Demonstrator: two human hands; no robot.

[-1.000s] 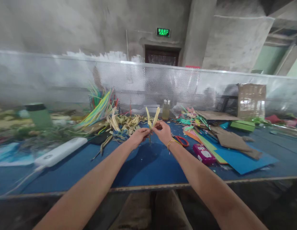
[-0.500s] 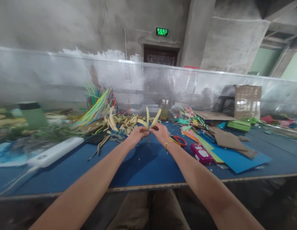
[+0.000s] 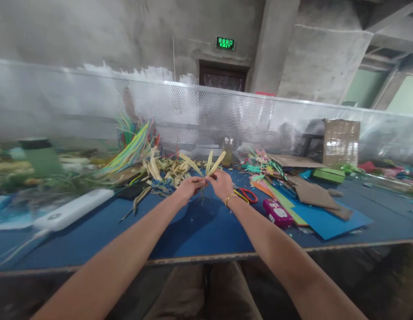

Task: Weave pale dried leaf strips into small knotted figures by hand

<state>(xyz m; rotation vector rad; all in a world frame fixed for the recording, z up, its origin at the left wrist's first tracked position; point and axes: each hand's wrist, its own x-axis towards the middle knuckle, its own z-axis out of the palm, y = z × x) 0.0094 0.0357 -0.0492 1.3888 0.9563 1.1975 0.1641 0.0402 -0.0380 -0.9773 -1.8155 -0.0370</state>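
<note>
Pale yellow strips that look like dried corn husk (image 3: 209, 162) fan upward from between my two hands, spread like petals. My left hand (image 3: 190, 187) pinches them at the base, fingers closed. From the other side my right hand (image 3: 221, 183), with a bracelet at the wrist, also pinches the base. The fingertips of both hands nearly meet there, and thin ends hang below. A heap of dried husks (image 3: 175, 169) lies just beyond my left hand. Beside my right wrist rest scissors with red handles (image 3: 249, 195).
A white power strip (image 3: 73, 209) and a green bottle (image 3: 41, 158) are at left. Bundled coloured stems (image 3: 131, 146) stand behind. On the right are a purple box (image 3: 277, 212), blue paper (image 3: 329, 222) and cardboard pieces (image 3: 311, 191). A perforated screen (image 3: 220, 115) borders the table's back.
The fan of husk strips has spread wider, its left strip now reaching further left and higher. Both hands still pinch the base in nearly the same place. The view has shifted slightly.
</note>
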